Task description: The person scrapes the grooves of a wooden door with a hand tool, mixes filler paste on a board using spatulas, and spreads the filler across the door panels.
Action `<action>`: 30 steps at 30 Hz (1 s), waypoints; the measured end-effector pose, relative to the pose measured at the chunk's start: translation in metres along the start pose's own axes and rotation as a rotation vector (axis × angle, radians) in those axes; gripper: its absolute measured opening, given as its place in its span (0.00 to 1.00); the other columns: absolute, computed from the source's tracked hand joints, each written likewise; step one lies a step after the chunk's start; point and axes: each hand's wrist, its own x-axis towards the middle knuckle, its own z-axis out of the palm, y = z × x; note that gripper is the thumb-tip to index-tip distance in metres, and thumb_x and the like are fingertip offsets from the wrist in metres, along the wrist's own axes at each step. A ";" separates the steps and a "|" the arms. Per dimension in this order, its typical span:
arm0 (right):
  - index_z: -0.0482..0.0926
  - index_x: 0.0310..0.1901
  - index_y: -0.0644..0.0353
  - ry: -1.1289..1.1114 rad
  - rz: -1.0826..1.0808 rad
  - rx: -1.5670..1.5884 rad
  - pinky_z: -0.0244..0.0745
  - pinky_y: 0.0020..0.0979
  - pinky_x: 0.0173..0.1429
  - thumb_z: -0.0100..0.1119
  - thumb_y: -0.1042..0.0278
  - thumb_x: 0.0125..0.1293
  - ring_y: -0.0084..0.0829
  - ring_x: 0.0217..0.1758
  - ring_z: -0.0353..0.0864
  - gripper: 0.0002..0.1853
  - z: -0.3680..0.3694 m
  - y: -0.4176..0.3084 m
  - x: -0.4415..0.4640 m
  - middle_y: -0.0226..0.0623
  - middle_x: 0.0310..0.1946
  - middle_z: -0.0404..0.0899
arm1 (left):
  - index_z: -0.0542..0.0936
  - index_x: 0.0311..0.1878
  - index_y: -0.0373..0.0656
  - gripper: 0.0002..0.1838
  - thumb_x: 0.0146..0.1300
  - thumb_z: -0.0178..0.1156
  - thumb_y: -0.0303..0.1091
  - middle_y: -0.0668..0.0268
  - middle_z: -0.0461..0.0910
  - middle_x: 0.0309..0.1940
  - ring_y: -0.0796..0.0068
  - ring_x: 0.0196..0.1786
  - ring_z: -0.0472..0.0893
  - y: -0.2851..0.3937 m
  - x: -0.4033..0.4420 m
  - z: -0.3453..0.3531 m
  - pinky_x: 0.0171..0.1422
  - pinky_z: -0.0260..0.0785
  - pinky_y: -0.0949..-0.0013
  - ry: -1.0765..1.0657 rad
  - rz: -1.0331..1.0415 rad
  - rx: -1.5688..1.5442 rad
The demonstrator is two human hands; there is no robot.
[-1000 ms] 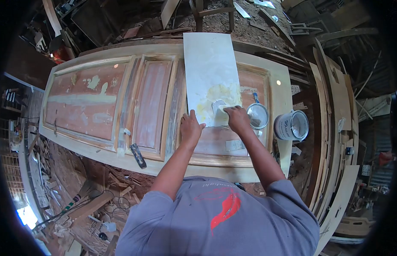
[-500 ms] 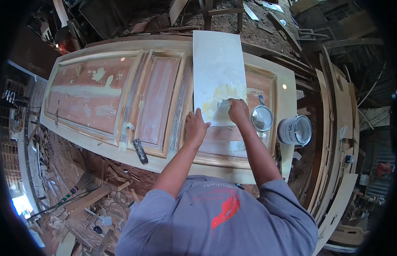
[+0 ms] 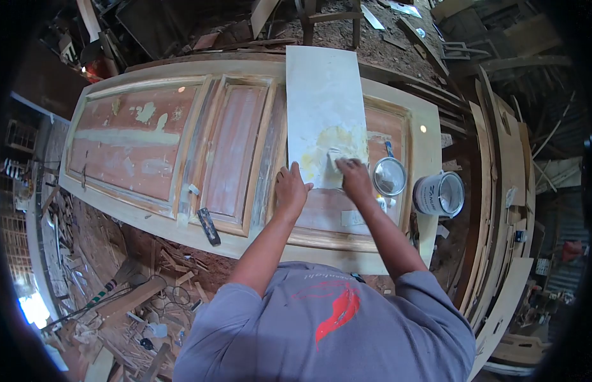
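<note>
A long white board lies crosswise over a wooden panel door, with yellowish and white smears of paste on its near half. My left hand grips the board's near left corner, thumb and fingers at the edge. In my right hand is a putty knife with a pale flat blade, its blade against the smeared area. The fingers are closed round it and hide the handle. Just right of this hand, an open round tin of pale material stands on the door, a blue-handled tool behind it.
A larger labelled paint can stands at the door's right end. A dark sanding block rests on the near frame, and a small pale piece lies near my right forearm. Wood scraps litter the floor, while long planks lean at the right.
My right hand has shifted slightly nearer to me and turned, and the putty knife's blade shows at a different angle. My left hand stays at the board's corner.
</note>
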 end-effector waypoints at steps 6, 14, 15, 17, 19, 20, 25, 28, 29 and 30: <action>0.89 0.54 0.52 -0.292 0.087 -0.002 0.77 0.45 0.63 0.58 0.79 0.60 0.45 0.61 0.84 0.22 -0.027 -0.030 -0.031 0.41 0.51 0.91 | 0.71 0.69 0.39 0.44 0.54 0.83 0.45 0.47 0.76 0.54 0.44 0.57 0.80 -0.004 -0.004 0.005 0.58 0.77 0.48 0.074 0.051 0.026; 0.91 0.55 0.49 -0.242 0.247 -0.106 0.76 0.50 0.61 0.56 0.77 0.62 0.48 0.55 0.86 0.22 -0.009 -0.013 0.062 0.44 0.48 0.91 | 0.69 0.71 0.38 0.43 0.58 0.80 0.45 0.44 0.76 0.56 0.44 0.60 0.79 -0.005 -0.001 0.014 0.62 0.77 0.48 0.106 0.080 0.050; 0.91 0.55 0.49 -0.293 0.222 -0.117 0.76 0.51 0.61 0.56 0.77 0.61 0.48 0.55 0.86 0.22 0.003 -0.020 0.063 0.44 0.48 0.91 | 0.70 0.71 0.37 0.43 0.58 0.80 0.45 0.44 0.76 0.56 0.43 0.60 0.79 -0.014 -0.002 0.019 0.62 0.77 0.47 0.160 0.102 0.076; 0.91 0.53 0.52 -0.334 0.111 -0.066 0.77 0.53 0.62 0.54 0.78 0.62 0.53 0.54 0.86 0.22 -0.007 -0.039 0.050 0.47 0.44 0.91 | 0.70 0.70 0.37 0.43 0.58 0.80 0.46 0.44 0.76 0.56 0.43 0.60 0.79 -0.007 -0.002 0.002 0.61 0.77 0.48 0.056 0.031 0.039; 0.91 0.53 0.53 -0.391 0.014 -0.047 0.76 0.52 0.63 0.55 0.77 0.62 0.52 0.54 0.86 0.21 -0.022 -0.043 0.037 0.46 0.45 0.91 | 0.70 0.69 0.36 0.43 0.58 0.80 0.46 0.45 0.76 0.55 0.43 0.60 0.79 -0.002 -0.001 -0.005 0.61 0.77 0.48 0.010 0.006 0.005; 0.91 0.53 0.53 -0.426 0.006 -0.053 0.76 0.52 0.63 0.55 0.78 0.61 0.51 0.55 0.86 0.22 -0.031 -0.041 0.037 0.46 0.46 0.91 | 0.70 0.69 0.36 0.43 0.58 0.80 0.46 0.45 0.76 0.55 0.43 0.60 0.79 -0.002 -0.003 -0.004 0.61 0.77 0.48 0.016 0.007 0.002; 0.90 0.53 0.53 -0.037 0.028 0.040 0.75 0.51 0.63 0.54 0.81 0.60 0.50 0.55 0.86 0.23 -0.029 -0.017 0.036 0.46 0.47 0.91 | 0.69 0.73 0.35 0.45 0.59 0.80 0.47 0.45 0.76 0.56 0.45 0.60 0.79 -0.003 -0.004 -0.005 0.64 0.76 0.50 0.012 0.026 0.009; 0.88 0.55 0.59 -0.011 0.018 0.005 0.75 0.49 0.70 0.56 0.84 0.56 0.50 0.61 0.85 0.24 0.035 0.003 -0.013 0.49 0.57 0.88 | 0.69 0.74 0.36 0.46 0.59 0.80 0.46 0.44 0.77 0.57 0.45 0.61 0.79 -0.012 -0.004 0.012 0.66 0.75 0.50 0.092 0.065 0.017; 0.88 0.57 0.57 0.016 -0.027 -0.027 0.75 0.47 0.70 0.57 0.84 0.57 0.47 0.61 0.85 0.26 0.028 -0.012 -0.031 0.47 0.59 0.88 | 0.70 0.74 0.37 0.45 0.58 0.80 0.45 0.44 0.77 0.56 0.44 0.62 0.79 -0.011 -0.002 0.012 0.65 0.75 0.50 0.095 0.068 0.023; 0.87 0.60 0.56 -0.052 -0.047 -0.033 0.75 0.46 0.70 0.57 0.82 0.59 0.46 0.63 0.84 0.27 0.017 -0.022 -0.039 0.45 0.59 0.88 | 0.70 0.74 0.37 0.45 0.58 0.80 0.46 0.44 0.77 0.57 0.44 0.61 0.79 -0.005 -0.001 0.009 0.65 0.76 0.50 0.071 0.065 0.013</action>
